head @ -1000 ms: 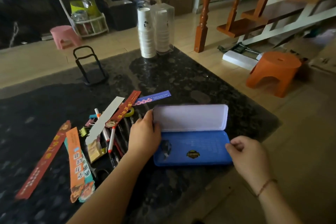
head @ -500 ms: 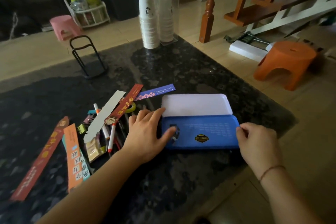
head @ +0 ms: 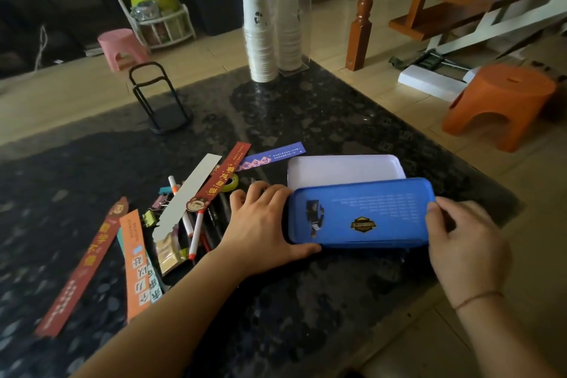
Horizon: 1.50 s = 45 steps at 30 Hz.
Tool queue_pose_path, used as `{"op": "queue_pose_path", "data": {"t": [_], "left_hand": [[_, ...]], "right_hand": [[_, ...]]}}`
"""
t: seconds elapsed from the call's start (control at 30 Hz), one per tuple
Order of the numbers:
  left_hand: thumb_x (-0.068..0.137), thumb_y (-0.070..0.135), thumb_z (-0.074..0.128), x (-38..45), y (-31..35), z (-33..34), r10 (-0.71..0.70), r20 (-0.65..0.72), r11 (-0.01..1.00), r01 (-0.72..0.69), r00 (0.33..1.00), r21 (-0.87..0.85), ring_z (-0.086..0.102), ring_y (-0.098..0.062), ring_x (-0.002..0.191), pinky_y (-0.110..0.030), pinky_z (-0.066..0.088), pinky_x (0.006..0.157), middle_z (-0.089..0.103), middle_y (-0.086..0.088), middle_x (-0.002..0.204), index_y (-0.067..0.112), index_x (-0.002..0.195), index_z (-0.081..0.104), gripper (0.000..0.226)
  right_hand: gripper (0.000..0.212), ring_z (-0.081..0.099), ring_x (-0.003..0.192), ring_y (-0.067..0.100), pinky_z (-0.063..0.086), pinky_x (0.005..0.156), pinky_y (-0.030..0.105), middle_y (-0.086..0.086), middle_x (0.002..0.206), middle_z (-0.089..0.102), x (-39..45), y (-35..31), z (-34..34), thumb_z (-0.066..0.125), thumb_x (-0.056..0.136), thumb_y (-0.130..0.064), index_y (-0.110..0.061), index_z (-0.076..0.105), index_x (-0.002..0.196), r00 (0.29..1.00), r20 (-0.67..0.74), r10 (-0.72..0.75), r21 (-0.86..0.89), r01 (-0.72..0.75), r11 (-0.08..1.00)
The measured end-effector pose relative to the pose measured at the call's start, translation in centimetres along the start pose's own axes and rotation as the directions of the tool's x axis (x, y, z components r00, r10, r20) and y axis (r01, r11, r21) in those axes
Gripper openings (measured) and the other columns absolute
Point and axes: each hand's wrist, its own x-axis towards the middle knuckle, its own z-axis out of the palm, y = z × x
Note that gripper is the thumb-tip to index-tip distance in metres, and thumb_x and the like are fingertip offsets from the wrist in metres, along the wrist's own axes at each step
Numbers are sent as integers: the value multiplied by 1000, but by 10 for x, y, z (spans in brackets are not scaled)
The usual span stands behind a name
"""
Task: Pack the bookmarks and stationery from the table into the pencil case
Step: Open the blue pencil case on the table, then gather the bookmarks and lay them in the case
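pencil case (head: pixel 362 212): opening step. left grip (head: pixel 264 224) spread flat, bracing; right grip (head: pixel 460 236) pinching blue end. next: gather bookmarks (head: pixel 133 236).

The pencil case's blue half (head: pixel 362 212) has risen, held between left hand (head: pixel 264 224) and right hand (head: pixel 463 242).

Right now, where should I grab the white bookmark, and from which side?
Probably pinch the white bookmark by its far end, coming from its left: it lies propped on the pens, and the red bookmark crowds its right edge.
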Motion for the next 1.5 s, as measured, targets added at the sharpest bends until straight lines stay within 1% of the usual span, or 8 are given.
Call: {"op": "queue_pose_path", "data": {"t": [0.4, 0.53, 0.9, 1.1, 1.2, 1.27, 1.37, 1.5], "left_hand": [[57, 90, 35, 44, -3, -5, -36, 57, 998, 33, 998, 45, 33, -24, 128, -52, 16, 101, 49, 7, 139, 31, 138, 35, 100], [70, 70, 49, 29, -18, -11, 28, 139, 999, -34, 990, 41, 24, -24, 137, -55, 14, 107, 37, 5, 149, 31, 148, 13, 94], [81, 62, 49, -17, -89, -49, -289, -115, 927, 308, 950, 213, 38, -25, 123, -47, 31, 97, 50, 5, 134, 30, 129, 51, 57], [90, 45, 53, -25, -94, -62, -219, -103, 926, 240, 970, 291, 41, -23, 117, -43, 28, 90, 59, 9, 125, 34, 105, 70, 26], [81, 29, 70, -37, -104, -77, -78, -288, 933, 172, 955, 317, 47, -29, 100, -43, 32, 79, 63, 1, 110, 32, 91, 74, 11], [81, 26, 70, -45, -115, -86, 83, -440, 958, 50, 894, 281, 47, -30, 93, -43, 30, 77, 57, -2, 105, 32, 97, 71, 18], [88, 21, 67, -56, -127, -95, 369, -466, 930, -317, 804, 188, 49, -25, 91, -39, 32, 78, 50, -3, 109, 31, 113, 65, 27], [79, 9, 78, -63, -124, -98, 450, -395, 888, -450, 801, 98, 51, -24, 97, -40, 44, 74, 46, -6, 119, 26, 120, 59, 49]], "right_hand": [[16, 52, 55, 8, 39, 48, 3, -4, 63, 59, -10, 26, -20, 65, 86, -18, -8, 74, 94, 978, 87, 191, 89, -199, 976], [11, 60, 58, 20, 52, 55, 34, -3, 64, 66, -19, 26, -19, 66, 84, -23, -17, 75, 85, 949, 239, 205, 5, -212, 977], [40, 57, 56, 20, 48, 49, 33, -1, 58, 58, -9, -17, -13, 60, 82, -44, -14, 65, 108, 922, 349, 168, -161, -117, 980], [28, 55, 62, 16, 39, 52, 22, -9, 68, 61, -13, -108, -12, 61, 84, -42, -24, 69, 104, 951, 304, 60, -1, -62, 998], [27, 54, 56, 4, 35, 49, 17, -9, 60, 61, -24, -141, -10, 59, 83, -48, -25, 71, 91, 937, 349, -6, 215, -74, 974], [43, 57, 51, 6, 37, 49, 20, -3, 60, 65, -26, -157, -10, 48, 78, -67, -30, 68, 77, 867, 497, 31, 412, -267, 871], [51, 61, 52, 15, 36, 37, 24, 5, 78, 74, -26, -163, -10, 40, 67, -83, -45, 62, 93, 578, 812, 81, 464, -724, 510], [38, 63, 65, 29, 41, 43, 30, 7, 82, 75, -28, -156, -8, 62, 76, -50, -27, 66, 106, 505, 863, 28, 401, -717, 570]]}}
